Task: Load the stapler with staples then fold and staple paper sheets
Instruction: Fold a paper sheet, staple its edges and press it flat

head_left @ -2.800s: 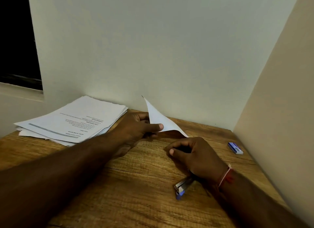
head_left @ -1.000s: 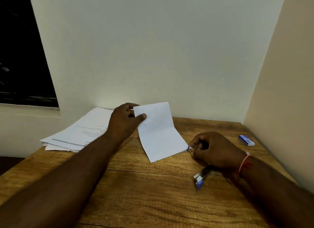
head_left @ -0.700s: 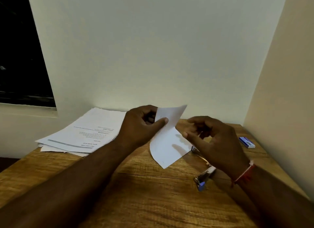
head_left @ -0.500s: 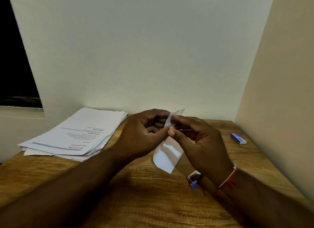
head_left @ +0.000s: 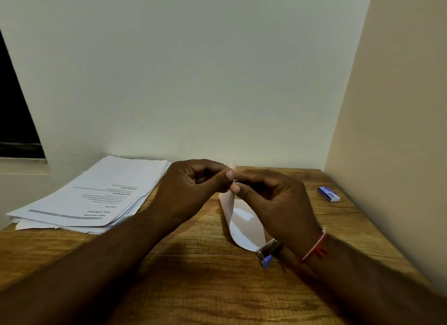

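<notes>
Wooden desk [head_left: 193, 288]: our left hand [head_left: 191, 189] and right hand [head_left: 273, 203] pinch a curled paper sheet [head_left: 242, 225] by its edges. We judge folding underway; the stapler [head_left: 267, 252] lies unused and the paper stack [head_left: 96, 194] remains.

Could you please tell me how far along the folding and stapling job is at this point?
One sheet is bent over and pinched at its top edges by the left hand and right hand, so folding is in hand. The stapler lies on the table; whether it is loaded cannot be seen. The paper stack still waits.
</notes>
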{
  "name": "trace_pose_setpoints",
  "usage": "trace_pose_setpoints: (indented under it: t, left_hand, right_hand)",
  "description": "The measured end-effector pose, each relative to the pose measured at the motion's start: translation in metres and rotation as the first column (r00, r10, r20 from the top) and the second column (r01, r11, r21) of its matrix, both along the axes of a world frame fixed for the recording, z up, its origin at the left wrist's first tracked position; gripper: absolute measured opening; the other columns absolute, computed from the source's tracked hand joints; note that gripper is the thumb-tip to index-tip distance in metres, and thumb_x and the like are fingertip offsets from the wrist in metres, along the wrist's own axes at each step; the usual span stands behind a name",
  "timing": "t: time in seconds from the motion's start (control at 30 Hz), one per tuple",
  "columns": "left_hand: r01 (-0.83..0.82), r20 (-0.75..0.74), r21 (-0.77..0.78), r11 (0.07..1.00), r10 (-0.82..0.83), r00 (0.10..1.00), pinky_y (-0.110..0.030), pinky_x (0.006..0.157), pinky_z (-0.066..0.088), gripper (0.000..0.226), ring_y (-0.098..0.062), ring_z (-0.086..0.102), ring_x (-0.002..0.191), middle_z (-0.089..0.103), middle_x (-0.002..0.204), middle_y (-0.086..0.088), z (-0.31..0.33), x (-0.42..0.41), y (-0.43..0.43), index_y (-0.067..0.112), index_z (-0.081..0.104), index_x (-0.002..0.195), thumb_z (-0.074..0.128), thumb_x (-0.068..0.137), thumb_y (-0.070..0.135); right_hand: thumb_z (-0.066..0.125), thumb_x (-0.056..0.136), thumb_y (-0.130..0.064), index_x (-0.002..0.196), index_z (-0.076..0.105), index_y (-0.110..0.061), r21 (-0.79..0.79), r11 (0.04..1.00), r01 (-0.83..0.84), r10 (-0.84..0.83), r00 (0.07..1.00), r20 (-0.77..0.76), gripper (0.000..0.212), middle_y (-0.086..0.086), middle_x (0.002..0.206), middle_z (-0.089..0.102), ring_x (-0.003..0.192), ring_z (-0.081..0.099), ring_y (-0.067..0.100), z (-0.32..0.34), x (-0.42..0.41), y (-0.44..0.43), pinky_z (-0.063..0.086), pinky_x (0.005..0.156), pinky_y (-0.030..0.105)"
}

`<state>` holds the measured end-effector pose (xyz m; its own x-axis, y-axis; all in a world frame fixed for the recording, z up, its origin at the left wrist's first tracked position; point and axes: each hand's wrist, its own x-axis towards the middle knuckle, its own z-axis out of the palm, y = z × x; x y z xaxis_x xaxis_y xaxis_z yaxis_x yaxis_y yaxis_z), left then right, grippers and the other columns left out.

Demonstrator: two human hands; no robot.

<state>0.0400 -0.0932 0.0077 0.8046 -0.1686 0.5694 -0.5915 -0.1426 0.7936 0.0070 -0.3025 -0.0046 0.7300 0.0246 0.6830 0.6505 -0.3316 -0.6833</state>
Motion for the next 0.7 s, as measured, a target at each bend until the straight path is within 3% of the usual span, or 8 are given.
trace_pose_setpoints:
  t: [0.23, 0.4, 0.5, 0.57, 0.7]
  left_hand:
    - [-0.017, -0.038, -0.007, 1.0, 0.017, 0.999, -0.056, 0.094, 0.068, 0.025, -0.025, 0.084, 0.095, 0.086, 0.094, -0.003, -0.0007, 0.0005, 0.0005, 0.018, 0.088, 0.099, 0.097, 0.085, 0.036]
    - [-0.024, 0.0, 0.015, 1.0, 0.024, 1.0, -0.035, 0.083, 0.07, 0.033, -0.021, 0.084, 0.09, 0.086, 0.093, -0.003, -0.001, -0.0026, -0.0009, 0.015, 0.087, 0.098, 0.096, 0.079, 0.04]
    - [-0.018, 0.036, 0.064, 0.998, 0.016, 0.999, -0.027, 0.075, 0.066, 0.02, -0.02, 0.083, 0.085, 0.085, 0.09, -0.003, -0.001, -0.0018, -0.0013, 0.013, 0.087, 0.099, 0.095, 0.084, 0.024]
    - [-0.016, 0.053, 0.089, 0.996, 0.011, 0.999, -0.023, 0.074, 0.063, 0.016, -0.02, 0.084, 0.084, 0.086, 0.09, -0.003, -0.0008, -0.0015, -0.0009, 0.011, 0.087, 0.1, 0.095, 0.087, 0.014]
    - [-0.02, 0.079, 0.125, 0.992, 0.01, 0.997, -0.026, 0.076, 0.066, 0.017, -0.021, 0.084, 0.086, 0.086, 0.091, -0.002, 0.0006, -0.0031, -0.0007, 0.013, 0.086, 0.101, 0.095, 0.086, 0.015]
  right_hand:
    - [0.083, 0.088, -0.032, 0.109, 0.087, -0.02, 0.114, 0.989, -0.092, 0.099, 0.993, -0.063, 0.024, -0.012, 0.102, 0.085, 0.101, 0.08, 0.004, 0.0004, -0.0028, 0.0008, 0.061, 0.088, 0.019]
    - [0.08, 0.096, -0.027, 0.104, 0.087, -0.02, 0.184, 0.979, -0.083, 0.105, 0.988, -0.112, 0.013, -0.004, 0.096, 0.086, 0.096, 0.081, 0.015, 0.0, -0.0028, 0.0008, 0.067, 0.09, 0.037]
    - [0.081, 0.097, -0.027, 0.102, 0.088, -0.018, 0.199, 0.978, -0.063, 0.09, 0.987, -0.132, 0.012, 0.001, 0.094, 0.085, 0.093, 0.082, 0.021, -0.0013, -0.001, 0.0006, 0.066, 0.091, 0.052]
    - [0.081, 0.098, -0.026, 0.1, 0.088, -0.017, 0.204, 0.977, -0.057, 0.086, 0.987, -0.138, 0.012, 0.003, 0.093, 0.085, 0.092, 0.082, 0.023, -0.0018, -0.0006, 0.0006, 0.066, 0.09, 0.054]
    - [0.08, 0.098, -0.026, 0.099, 0.088, -0.016, 0.204, 0.978, -0.05, 0.082, 0.985, -0.15, 0.013, 0.004, 0.091, 0.085, 0.091, 0.082, 0.024, -0.0016, 0.0, 0.0003, 0.066, 0.091, 0.055]
